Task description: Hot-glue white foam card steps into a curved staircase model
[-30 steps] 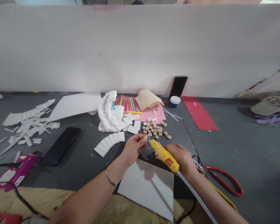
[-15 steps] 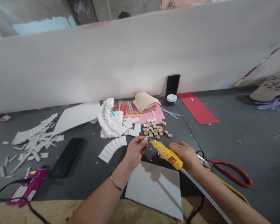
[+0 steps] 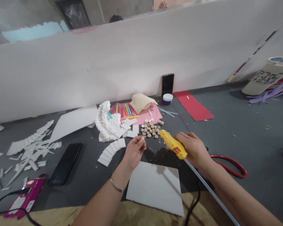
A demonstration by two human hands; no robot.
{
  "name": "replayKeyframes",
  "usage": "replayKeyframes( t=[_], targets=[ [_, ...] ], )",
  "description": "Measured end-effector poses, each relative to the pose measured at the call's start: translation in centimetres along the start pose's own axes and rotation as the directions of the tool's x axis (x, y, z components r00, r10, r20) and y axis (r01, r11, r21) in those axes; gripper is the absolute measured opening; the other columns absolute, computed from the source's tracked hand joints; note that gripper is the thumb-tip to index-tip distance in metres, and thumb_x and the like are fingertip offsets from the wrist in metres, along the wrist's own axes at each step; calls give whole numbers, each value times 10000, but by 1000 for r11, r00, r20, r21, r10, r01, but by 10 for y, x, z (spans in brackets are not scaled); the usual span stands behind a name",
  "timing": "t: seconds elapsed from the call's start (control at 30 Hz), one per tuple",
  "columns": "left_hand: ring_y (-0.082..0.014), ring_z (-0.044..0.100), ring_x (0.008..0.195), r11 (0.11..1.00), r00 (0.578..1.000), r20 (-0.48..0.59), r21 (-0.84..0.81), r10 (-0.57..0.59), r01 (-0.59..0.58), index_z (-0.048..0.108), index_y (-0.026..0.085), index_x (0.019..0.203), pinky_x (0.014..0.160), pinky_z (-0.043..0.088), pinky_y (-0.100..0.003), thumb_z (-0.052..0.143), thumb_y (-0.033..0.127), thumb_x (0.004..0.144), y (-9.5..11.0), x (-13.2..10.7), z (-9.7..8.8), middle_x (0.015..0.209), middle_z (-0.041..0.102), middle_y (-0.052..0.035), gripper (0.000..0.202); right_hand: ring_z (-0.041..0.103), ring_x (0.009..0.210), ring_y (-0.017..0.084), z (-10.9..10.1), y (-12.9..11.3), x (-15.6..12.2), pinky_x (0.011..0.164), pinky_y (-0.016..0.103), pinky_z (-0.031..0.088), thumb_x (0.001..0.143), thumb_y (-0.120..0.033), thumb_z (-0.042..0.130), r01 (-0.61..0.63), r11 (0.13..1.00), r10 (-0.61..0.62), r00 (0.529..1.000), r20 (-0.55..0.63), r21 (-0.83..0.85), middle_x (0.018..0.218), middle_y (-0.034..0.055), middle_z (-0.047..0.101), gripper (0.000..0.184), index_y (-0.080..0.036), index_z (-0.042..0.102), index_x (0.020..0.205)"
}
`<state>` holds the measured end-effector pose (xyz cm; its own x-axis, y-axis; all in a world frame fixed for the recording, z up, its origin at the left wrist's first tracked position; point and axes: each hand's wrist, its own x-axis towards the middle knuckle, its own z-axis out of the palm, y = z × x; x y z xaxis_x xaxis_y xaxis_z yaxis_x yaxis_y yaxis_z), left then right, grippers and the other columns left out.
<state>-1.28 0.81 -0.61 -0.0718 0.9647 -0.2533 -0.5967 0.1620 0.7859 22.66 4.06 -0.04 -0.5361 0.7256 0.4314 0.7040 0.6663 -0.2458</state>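
My right hand (image 3: 193,149) grips a yellow glue gun (image 3: 172,144) with a clear glue stick trailing back toward me. Its nozzle points left, a short gap from my left hand (image 3: 133,151). That hand pinches a small pale piece between thumb and fingertips; I cannot make out what it is. Just beyond both hands lies a heap of small round wooden discs (image 3: 151,129) at the edge of a pink sheet (image 3: 151,115). A white foam sculpture of stacked strips (image 3: 106,124) stands to the left, with a fan of white foam squares (image 3: 110,150) before it.
A white sheet (image 3: 155,188) lies under my wrists. Red-handled scissors (image 3: 233,163) are behind my right hand. A black phone (image 3: 65,163) and a magenta box (image 3: 25,197) lie left, with foam scraps (image 3: 30,147). Markers (image 3: 122,109), a jar (image 3: 167,98), a propped phone (image 3: 167,84) and red paper (image 3: 193,106) sit by the white partition.
The camera has tilted up and turned. The glue gun has drawn back to the right, away from the small piece in my left hand, which stays pinched.
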Motion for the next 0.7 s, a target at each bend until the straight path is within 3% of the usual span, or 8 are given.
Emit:
replayKeyframes(
  t=[0.2, 0.4, 0.57, 0.63, 0.7],
  targets=[
    [-52, 509, 594, 1000, 999, 42, 4, -5, 5, 690, 136, 797, 559, 416, -159, 899, 313, 570, 1, 0, 0, 646, 577, 30, 355, 639, 815, 216, -15, 36, -2, 760, 345, 360, 854, -344, 575, -192, 973, 197, 980, 25, -132, 955, 65, 678, 188, -209, 559, 983],
    [-57, 513, 609, 1000, 996, 82, -9, -17, 18, 713, 128, 813, 568, 418, -167, 891, 295, 585, 0, 0, 1, 664, 587, 18, 334, 635, 1033, 299, -15, 75, -2, 859, 441, 415, 785, -315, 576, -387, 908, 413, 889, 197, -159, 1189, 122, 651, 410, -213, 567, 1182],
    [-62, 513, 603, 999, 995, 95, -31, -29, 32, 726, 117, 840, 558, 422, -176, 880, 290, 605, -2, 0, -1, 662, 588, 9, 330, 607, 1114, 358, -20, 81, 2, 899, 524, 421, 757, -169, 533, -443, 876, 482, 822, 304, -191, 1266, 181, 626, 551, -187, 554, 1307],
    [-59, 517, 601, 998, 995, 93, -38, -40, 44, 731, 117, 859, 558, 425, -173, 886, 292, 595, -3, 0, -1, 664, 591, 9, 353, 559, 1185, 387, -25, 70, 5, 929, 559, 402, 772, -158, 527, -433, 880, 472, 846, 248, -196, 1332, 175, 589, 540, -194, 562, 1310],
    [-57, 521, 599, 997, 994, 91, -42, -57, 61, 733, 118, 875, 558, 430, -170, 887, 288, 596, -3, -1, -1, 662, 594, 8, 362, 554, 1200, 365, -29, 50, 11, 949, 545, 406, 825, -194, 522, -384, 916, 399, 905, 148, -121, 1323, 140, 603, 451, -218, 592, 1270]
  ],
)
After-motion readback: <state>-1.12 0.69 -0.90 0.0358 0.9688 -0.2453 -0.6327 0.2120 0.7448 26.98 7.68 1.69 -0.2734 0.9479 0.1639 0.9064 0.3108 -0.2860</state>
